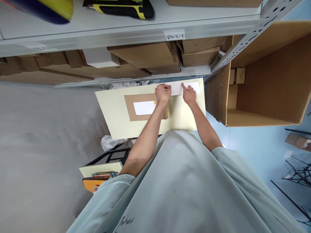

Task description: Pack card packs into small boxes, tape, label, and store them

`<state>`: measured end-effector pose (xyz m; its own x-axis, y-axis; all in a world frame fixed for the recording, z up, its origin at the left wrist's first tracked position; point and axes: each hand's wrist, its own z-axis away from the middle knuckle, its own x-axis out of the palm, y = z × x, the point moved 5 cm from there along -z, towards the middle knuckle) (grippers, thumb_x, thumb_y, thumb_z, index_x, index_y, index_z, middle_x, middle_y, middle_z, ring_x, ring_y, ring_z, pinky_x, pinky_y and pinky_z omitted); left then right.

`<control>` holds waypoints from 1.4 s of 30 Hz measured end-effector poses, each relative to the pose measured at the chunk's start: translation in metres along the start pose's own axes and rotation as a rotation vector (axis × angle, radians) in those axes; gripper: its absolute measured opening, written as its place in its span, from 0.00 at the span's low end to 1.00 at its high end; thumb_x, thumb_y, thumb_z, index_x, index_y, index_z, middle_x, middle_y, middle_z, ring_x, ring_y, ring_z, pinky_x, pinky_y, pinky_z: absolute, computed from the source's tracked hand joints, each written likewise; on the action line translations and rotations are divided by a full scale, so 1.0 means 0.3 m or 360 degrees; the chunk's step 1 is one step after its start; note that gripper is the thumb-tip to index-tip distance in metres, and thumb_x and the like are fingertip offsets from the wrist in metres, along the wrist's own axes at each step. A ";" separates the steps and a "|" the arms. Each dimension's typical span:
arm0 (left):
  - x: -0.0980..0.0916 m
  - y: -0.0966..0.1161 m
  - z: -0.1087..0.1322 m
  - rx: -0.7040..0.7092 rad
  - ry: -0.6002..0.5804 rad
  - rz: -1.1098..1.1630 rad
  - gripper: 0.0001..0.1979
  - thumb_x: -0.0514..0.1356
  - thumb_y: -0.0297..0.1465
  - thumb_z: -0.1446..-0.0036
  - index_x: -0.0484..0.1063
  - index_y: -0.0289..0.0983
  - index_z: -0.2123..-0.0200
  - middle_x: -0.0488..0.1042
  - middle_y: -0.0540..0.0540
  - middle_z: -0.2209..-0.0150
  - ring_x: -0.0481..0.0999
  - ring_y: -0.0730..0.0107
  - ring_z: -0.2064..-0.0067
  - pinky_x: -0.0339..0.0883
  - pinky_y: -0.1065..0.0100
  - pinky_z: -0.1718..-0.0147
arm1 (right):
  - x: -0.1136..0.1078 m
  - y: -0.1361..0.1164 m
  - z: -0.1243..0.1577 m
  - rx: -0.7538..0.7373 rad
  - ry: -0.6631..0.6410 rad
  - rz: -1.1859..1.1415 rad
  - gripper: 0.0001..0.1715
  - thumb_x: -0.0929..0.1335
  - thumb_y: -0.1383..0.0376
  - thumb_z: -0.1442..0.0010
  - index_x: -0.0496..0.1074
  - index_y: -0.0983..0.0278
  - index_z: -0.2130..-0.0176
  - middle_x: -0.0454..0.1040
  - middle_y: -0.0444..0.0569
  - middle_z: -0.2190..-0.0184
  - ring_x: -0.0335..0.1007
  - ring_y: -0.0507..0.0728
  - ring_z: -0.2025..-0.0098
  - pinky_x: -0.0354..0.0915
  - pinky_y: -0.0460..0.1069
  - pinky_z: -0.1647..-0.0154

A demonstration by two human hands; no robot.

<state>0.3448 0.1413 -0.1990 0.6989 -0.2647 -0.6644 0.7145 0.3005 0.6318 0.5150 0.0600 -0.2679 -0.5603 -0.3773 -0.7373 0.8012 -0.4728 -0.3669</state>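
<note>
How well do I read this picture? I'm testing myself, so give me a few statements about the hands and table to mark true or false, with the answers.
1. The left hand and right hand both touch the white paper strip at the far edge of the table. True.
2. The brown parcel bears a white label. True.
3. The big cardboard box is packed full. False: open, mostly bare inside.
4. The left hand holds scissors. False: no tool seen.
5. The shelf tag reads D3-5-5. True.
</note>
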 end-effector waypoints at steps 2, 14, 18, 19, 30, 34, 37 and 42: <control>0.001 0.005 0.019 0.0013 -0.0014 -0.0027 0.11 0.67 0.33 0.32 0.77 0.42 0.70 0.85 0.43 0.64 0.86 0.53 0.54 0.75 0.59 0.43 | -0.001 0.004 -0.003 0.0004 -0.0013 0.0011 0.46 0.60 0.70 0.22 0.55 0.54 0.12 0.71 0.68 0.26 0.68 0.75 0.28 0.66 0.71 0.28; -0.208 0.069 0.157 0.0212 0.0059 0.0165 0.13 0.66 0.36 0.26 0.79 0.39 0.65 0.86 0.43 0.61 0.86 0.56 0.55 0.79 0.60 0.43 | -0.042 -0.012 0.034 0.0014 -0.0069 0.0073 0.42 0.55 0.67 0.16 0.48 0.57 0.11 0.67 0.69 0.24 0.67 0.74 0.25 0.64 0.69 0.25; -0.353 0.028 0.268 0.0182 -0.0210 0.0560 0.18 0.71 0.46 0.28 0.80 0.38 0.63 0.82 0.46 0.65 0.83 0.64 0.65 0.87 0.61 0.60 | -0.088 -0.020 0.039 0.0036 -0.0122 0.0078 0.42 0.58 0.66 0.16 0.48 0.58 0.11 0.66 0.70 0.22 0.67 0.73 0.23 0.64 0.68 0.23; -0.389 0.007 0.297 0.0153 -0.0249 0.0624 0.20 0.73 0.49 0.30 0.81 0.37 0.62 0.82 0.46 0.66 0.83 0.65 0.67 0.88 0.61 0.64 | -0.105 -0.023 0.039 0.0049 -0.0137 0.0071 0.43 0.59 0.66 0.17 0.49 0.59 0.11 0.66 0.70 0.22 0.67 0.74 0.23 0.64 0.68 0.22; -0.677 -0.224 0.404 0.0257 -0.0579 0.0682 0.28 0.82 0.58 0.50 0.89 0.38 0.65 0.86 0.41 0.67 0.89 0.54 0.64 0.88 0.60 0.68 | -0.227 -0.378 0.557 -0.0755 -0.0390 -0.1154 0.41 0.81 0.32 0.40 0.88 0.62 0.47 0.89 0.54 0.54 0.85 0.63 0.50 0.80 0.56 0.44; -0.748 -0.229 0.415 0.0318 -0.0696 0.0793 0.33 0.75 0.65 0.42 0.89 0.38 0.63 0.88 0.39 0.65 0.90 0.52 0.61 0.89 0.59 0.65 | -0.170 -0.535 0.785 -0.0618 -0.0455 -0.1218 0.36 0.83 0.33 0.47 0.87 0.62 0.65 0.82 0.45 0.67 0.77 0.58 0.63 0.72 0.51 0.62; -0.790 -0.231 0.465 0.0322 -0.0864 0.1014 0.39 0.68 0.70 0.38 0.89 0.36 0.60 0.88 0.35 0.62 0.92 0.50 0.60 0.91 0.54 0.57 | -0.167 -0.616 0.862 -0.0433 -0.0032 -0.1411 0.38 0.81 0.30 0.46 0.85 0.61 0.64 0.81 0.46 0.67 0.75 0.59 0.62 0.71 0.51 0.63; -0.883 -0.267 0.583 0.0426 -0.1130 0.1153 0.34 0.76 0.65 0.43 0.89 0.39 0.61 0.88 0.36 0.61 0.92 0.47 0.60 0.89 0.52 0.58 | -0.169 -0.746 0.960 -0.0256 0.0556 -0.1491 0.37 0.78 0.28 0.40 0.83 0.58 0.64 0.79 0.48 0.66 0.73 0.59 0.63 0.72 0.53 0.63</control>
<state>0.1081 0.0272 -0.0038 0.7588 -0.6054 0.2401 0.0409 0.4123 0.9101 0.3035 -0.0446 0.0149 -0.9058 0.3566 -0.2288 0.1039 -0.3365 -0.9359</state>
